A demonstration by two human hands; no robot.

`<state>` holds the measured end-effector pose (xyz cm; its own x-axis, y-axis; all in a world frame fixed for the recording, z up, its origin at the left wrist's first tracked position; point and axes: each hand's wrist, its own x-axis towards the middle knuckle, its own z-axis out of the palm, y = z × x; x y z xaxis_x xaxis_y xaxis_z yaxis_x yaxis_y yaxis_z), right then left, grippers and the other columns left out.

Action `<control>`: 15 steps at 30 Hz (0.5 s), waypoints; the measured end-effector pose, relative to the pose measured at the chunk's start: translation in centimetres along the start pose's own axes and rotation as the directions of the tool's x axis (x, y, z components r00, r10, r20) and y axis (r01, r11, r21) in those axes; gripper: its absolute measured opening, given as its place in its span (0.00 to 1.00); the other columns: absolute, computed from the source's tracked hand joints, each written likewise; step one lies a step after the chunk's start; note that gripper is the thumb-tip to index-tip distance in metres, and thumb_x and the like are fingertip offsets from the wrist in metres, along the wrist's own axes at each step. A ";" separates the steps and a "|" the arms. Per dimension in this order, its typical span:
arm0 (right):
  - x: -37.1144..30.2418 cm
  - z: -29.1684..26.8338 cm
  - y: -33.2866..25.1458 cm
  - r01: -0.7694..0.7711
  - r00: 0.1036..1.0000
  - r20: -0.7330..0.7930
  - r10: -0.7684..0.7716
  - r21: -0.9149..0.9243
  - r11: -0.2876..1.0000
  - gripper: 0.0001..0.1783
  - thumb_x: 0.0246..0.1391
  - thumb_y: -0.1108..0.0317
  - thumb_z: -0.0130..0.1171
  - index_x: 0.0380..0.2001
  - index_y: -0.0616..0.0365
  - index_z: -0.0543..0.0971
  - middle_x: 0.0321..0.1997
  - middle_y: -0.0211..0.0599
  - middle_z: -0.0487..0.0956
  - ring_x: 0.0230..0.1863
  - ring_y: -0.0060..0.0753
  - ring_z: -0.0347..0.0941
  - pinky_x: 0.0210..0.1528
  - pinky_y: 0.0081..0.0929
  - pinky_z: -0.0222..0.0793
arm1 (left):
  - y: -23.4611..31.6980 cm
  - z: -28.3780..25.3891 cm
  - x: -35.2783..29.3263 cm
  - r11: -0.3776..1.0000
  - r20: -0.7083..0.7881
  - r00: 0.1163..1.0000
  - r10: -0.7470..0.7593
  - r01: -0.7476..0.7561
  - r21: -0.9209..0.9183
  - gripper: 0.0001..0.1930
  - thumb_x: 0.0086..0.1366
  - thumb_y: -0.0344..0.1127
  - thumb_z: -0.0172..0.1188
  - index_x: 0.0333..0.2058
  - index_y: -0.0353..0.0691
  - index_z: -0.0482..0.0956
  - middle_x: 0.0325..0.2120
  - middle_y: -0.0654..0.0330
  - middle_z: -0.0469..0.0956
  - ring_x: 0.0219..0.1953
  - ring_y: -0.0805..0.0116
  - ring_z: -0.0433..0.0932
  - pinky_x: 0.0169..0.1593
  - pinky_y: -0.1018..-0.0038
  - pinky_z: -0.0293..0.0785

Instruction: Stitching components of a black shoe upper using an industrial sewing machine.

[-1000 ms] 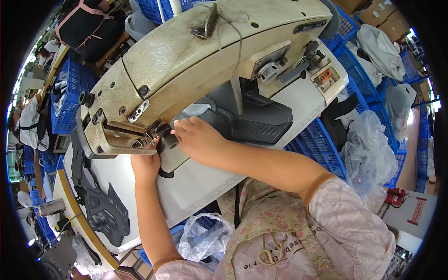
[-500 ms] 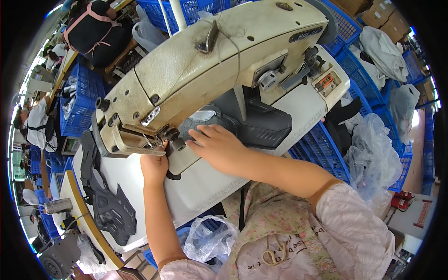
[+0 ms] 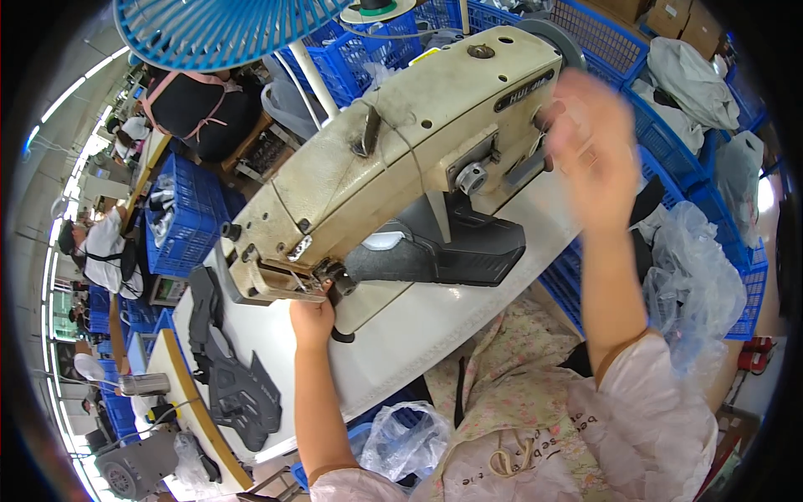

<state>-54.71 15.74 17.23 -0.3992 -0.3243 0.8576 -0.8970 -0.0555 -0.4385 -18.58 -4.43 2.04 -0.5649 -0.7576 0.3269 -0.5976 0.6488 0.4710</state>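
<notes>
A cream industrial sewing machine (image 3: pixel 393 159) stands over a white table. My left hand (image 3: pixel 312 320) is at its needle end, right by the presser area, with most of its fingers hidden behind the machine head. Under the machine arm lies a dark grey and black moulded shoe-upper-like piece (image 3: pixel 468 247) with a pale patch; I cannot tell whether my left fingers touch it. My right hand (image 3: pixel 590 151) is raised beside the machine's right end, close to the handwheel (image 3: pixel 556 42), its fingers smeared by motion.
More black moulded pieces (image 3: pixel 238 393) lie at the table's left. Blue crates (image 3: pixel 188 217) stand around, and clear plastic bags (image 3: pixel 690 284) hang at the right. A blue fan guard (image 3: pixel 226 29) is above the machine. Another person (image 3: pixel 109 247) is at the far left.
My right hand has left the dark piece and moved right and up to the machine's right end. My left hand stays at the needle end. The whole view has shifted, bringing in the fan.
</notes>
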 end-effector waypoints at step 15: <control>-0.9 0.0 24.4 -0.343 0.938 -0.025 0.345 -0.187 0.921 0.26 0.66 0.48 0.47 0.49 0.61 0.76 0.45 0.52 0.79 0.48 0.51 0.75 0.53 0.36 0.67 | 1.1 0.6 1.2 0.980 -0.106 0.977 0.185 -0.191 -0.050 0.08 0.58 0.25 0.53 0.31 0.34 0.82 0.28 0.43 0.80 0.32 0.40 0.79 0.36 0.61 0.75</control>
<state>-76.27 14.69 5.73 -0.6885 -0.3002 0.6602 -0.7243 0.2366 -0.6477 -20.28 -4.53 2.46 -0.6023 -0.6274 0.4935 -0.4492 0.7775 0.4401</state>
